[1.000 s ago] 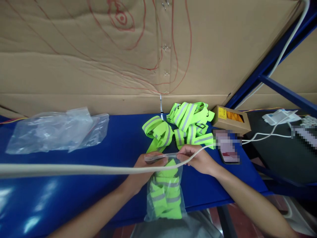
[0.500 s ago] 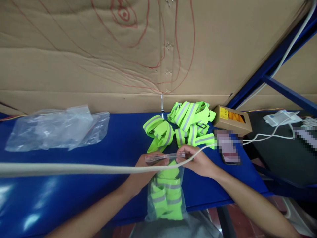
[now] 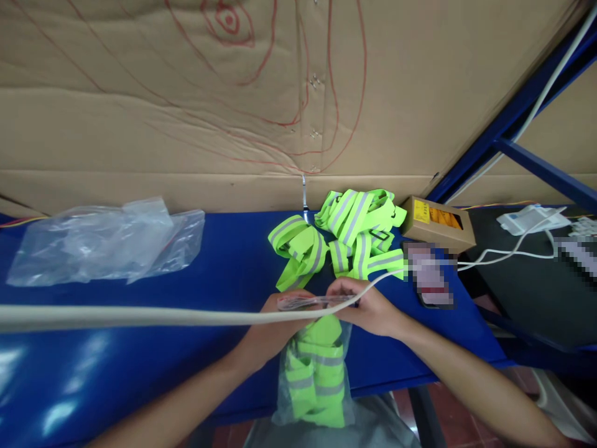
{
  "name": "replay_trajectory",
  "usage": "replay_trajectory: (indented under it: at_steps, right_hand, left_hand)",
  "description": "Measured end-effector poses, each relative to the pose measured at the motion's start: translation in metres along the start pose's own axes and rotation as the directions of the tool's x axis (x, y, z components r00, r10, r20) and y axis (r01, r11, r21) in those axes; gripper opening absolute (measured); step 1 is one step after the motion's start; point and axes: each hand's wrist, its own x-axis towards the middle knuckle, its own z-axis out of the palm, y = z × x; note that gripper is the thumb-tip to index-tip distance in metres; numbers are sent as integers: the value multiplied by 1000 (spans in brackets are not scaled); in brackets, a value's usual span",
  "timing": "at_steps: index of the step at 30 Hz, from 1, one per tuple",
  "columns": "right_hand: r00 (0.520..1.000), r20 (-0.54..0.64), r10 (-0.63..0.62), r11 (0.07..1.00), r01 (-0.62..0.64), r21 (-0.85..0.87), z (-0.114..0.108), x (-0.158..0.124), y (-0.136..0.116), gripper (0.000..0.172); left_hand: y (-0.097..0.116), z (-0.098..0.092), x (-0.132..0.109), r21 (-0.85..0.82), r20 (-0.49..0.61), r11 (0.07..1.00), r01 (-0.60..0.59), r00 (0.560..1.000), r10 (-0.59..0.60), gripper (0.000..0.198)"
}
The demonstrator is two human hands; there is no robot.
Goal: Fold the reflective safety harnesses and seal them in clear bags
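Holds a clear bag [image 3: 313, 389] by its top edge with both hands, near the front of the blue table [image 3: 228, 261]. Pinches the left part of that edge in the left hand [image 3: 275, 333], with film bunched across the fingers; grips the right part in the right hand [image 3: 375, 311], with fingers curled in. Cannot tell exactly how the fingertips press, given the white cable [image 3: 116, 315] crossing in front of both hands. Through the film, shows a folded green strap [image 3: 323, 359] with grey stripes, filling much of the bag. Reaches with the bag's lower end past the table's front edge, in front of grey cloth [image 3: 321, 438]. Just beyond the hands, has a loose green bundle [image 3: 301, 246] and, right beside it, a larger tangled pile [image 3: 357, 218] in the same green and grey. To the right of the pile, has a cardboard box [image 3: 438, 224] with orange contents, and a phone [image 3: 431, 283] nearer the right hand. Well off to the left, has crumpled plastic [image 3: 107, 242] lying flat near the cardboard wall [image 3: 140, 137].
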Motion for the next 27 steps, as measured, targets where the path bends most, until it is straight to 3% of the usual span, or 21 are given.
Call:
replay_trajectory:
  at_steps: [6,12,20,27]
  right_hand:
    - [999,-1,48,998,-48,36,3,-2,1,28]
    - [999,5,41,997,-41,60,4,-2,-2,28]
    - [996,-78,36,999,-34,28,0,-3,-3,29]
    - [999,-46,26,999,-24,49,-1,0,1,31]
  left_hand:
    - [7,3,-2,7,33,1000,-9,999,8,23]
    - [12,4,-4,84,52,996,24,998,-28,32]
    - [3,-3,1,100,80,993,-68,995,60,38]
    - [1,-8,3,75,98,996,-51,994,44,42]
